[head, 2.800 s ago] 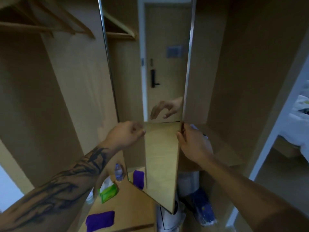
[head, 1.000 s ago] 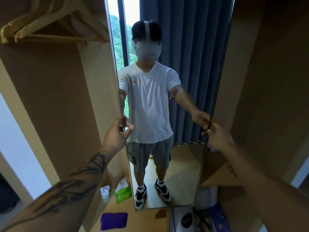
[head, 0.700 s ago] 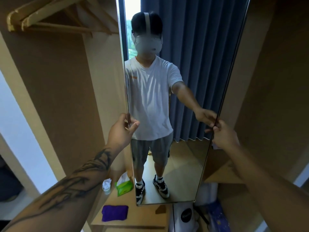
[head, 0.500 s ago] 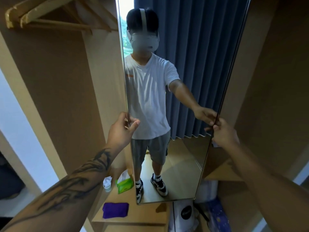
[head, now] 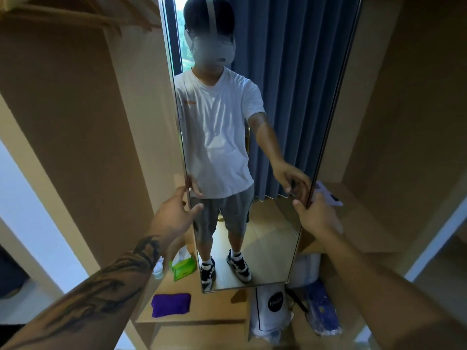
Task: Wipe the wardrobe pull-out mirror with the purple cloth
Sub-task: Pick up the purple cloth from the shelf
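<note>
Mirror: the pull-out mirror now faces the camera square on. Moments back it was turned almost edge-on and showed only a door and the wardrobe boards; now it gives a full reflection of the person with a curtain behind.

Left hand: the left hand is at the mirror's left edge, thumb across the front of the glass, fingers going behind the frame. It was clamped on that edge half a second ago; now the fingers look looser, more a light hold than a grip.

Right hand: the right hand pinches the right edge of the frame, thumb in front, much where it has been for the last second.

Purple cloth: the purple cloth lies folded on the low wooden shelf below the mirror's bottom left corner, well apart from both hands. Nobody has touched it.

Nearby: a green wipes pack sits further back on the same shelf; a white bag stands to the right under the mirror.

What it means: the glass looks set in position, so the setting-up seems finished and no wiping has begun.

Next call: one hand probably drops to the cloth while the other steadies the frame.

Watch for: thumb marks on the glass edges.
</note>
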